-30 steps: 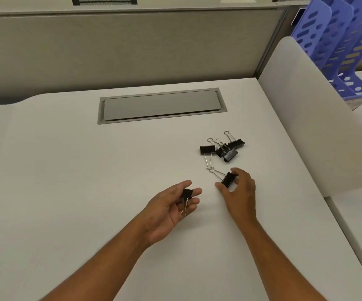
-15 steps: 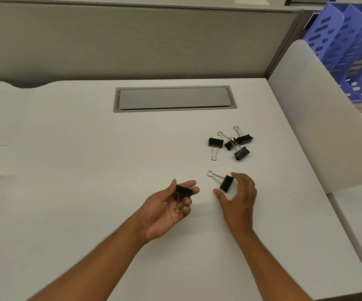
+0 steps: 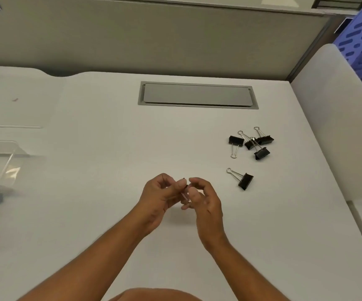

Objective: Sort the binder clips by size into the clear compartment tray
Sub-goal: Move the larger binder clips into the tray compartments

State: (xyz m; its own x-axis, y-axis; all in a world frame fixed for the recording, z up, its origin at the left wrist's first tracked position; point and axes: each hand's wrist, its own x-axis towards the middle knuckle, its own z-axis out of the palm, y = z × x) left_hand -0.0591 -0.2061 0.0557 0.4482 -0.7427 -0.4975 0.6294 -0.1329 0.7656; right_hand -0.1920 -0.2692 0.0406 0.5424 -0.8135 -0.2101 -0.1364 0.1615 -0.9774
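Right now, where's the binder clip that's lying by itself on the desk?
In the head view the lone binder clip lies on the white desk, right of the right hand and just below the cluster of four clips.

1 clip lies before 4 clustered clips, right of hands.

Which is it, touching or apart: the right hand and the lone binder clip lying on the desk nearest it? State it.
Apart. The head view shows bare desk between the right hand and the lone binder clip.
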